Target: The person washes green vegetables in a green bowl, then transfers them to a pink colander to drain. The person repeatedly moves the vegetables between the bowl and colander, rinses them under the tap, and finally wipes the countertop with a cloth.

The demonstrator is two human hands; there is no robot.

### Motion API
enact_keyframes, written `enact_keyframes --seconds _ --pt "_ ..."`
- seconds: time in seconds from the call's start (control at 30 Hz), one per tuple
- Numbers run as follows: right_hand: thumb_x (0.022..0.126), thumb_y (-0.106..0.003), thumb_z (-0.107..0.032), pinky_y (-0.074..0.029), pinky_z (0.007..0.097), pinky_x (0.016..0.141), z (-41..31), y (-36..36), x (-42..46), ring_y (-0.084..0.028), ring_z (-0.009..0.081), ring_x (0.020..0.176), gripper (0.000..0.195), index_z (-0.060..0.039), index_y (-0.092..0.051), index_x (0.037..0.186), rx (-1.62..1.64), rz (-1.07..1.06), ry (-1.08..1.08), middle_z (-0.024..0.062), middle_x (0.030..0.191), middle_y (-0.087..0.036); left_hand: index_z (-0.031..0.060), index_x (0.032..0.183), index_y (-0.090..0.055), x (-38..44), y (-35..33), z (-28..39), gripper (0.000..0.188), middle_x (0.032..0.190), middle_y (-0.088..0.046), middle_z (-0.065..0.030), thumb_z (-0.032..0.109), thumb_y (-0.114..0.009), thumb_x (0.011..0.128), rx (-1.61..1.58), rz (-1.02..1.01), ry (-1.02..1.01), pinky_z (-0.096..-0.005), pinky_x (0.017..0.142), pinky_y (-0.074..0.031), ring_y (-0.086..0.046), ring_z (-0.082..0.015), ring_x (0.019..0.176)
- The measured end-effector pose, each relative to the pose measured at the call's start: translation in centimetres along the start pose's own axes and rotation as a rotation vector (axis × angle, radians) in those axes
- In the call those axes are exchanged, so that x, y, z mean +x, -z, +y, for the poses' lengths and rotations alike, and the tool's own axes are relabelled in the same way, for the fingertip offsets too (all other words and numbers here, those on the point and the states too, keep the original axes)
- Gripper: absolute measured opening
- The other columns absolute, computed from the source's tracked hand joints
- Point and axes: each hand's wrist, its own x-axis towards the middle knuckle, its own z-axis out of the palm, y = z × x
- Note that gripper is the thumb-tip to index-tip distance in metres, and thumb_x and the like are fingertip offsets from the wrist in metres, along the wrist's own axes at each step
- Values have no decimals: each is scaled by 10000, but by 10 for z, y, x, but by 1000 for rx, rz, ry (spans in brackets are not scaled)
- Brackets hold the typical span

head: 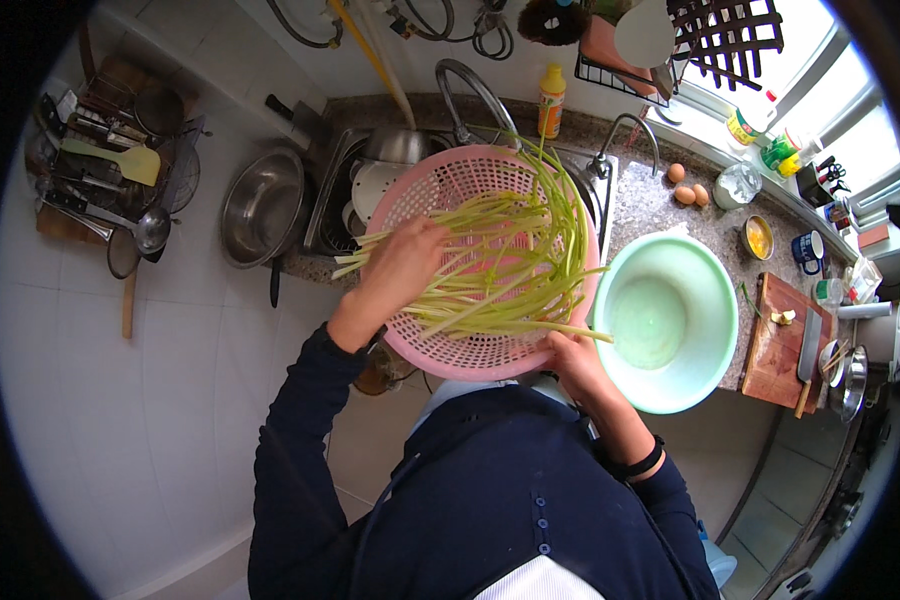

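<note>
In front of my body a pink plastic colander is held up, overlapping the sink. Long thin green vegetable stalks lie across it, some tips standing up past its far rim. My left hand is curled over the stalks at the colander's left side; pale cut ends stick out beyond it, and its fingertips are hidden. Gripping the near right rim is my right hand, thumb on top. A light green plastic basin stands just right of the colander on the counter, a little water seemingly in its bottom.
Behind the colander are a steel sink and a curved faucet. A steel bowl and hanging utensils are leftward. Rightward lie eggs, a bowl of beaten egg, and a cutting board with a cleaver.
</note>
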Motion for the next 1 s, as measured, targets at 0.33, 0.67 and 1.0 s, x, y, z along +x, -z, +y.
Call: enact_keyframes --seconds 0.33,0.67,1.0 --pt "928 -470 -38 -594 333 684 12 30 10 -715 259 819 400 104 -506 1299 47 54 -40 208 999 -694 17 1157 -683 -27 95 27 286 1196 -630 -143 130 -682 894 -19 276 335 -428 958 -478 -590 -351 1122" --pt "912 -487 -42 -596 345 697 15 56 -11 -719 282 801 359 155 -560 1203 2 100 -161 225 1004 -696 33 1236 -653 -60 74 26 390 1305 -562 -162 186 -723 884 -62 176 461 -413 1003 -463 -561 -354 1195" --pt "919 -455 -21 -626 365 715 12 62 -28 -731 314 841 377 164 -527 1239 146 133 -126 248 1008 -695 41 988 -698 -74 57 78 290 925 -594 -116 258 -792 820 -42 -89 437 -431 826 -500 -602 -318 960"
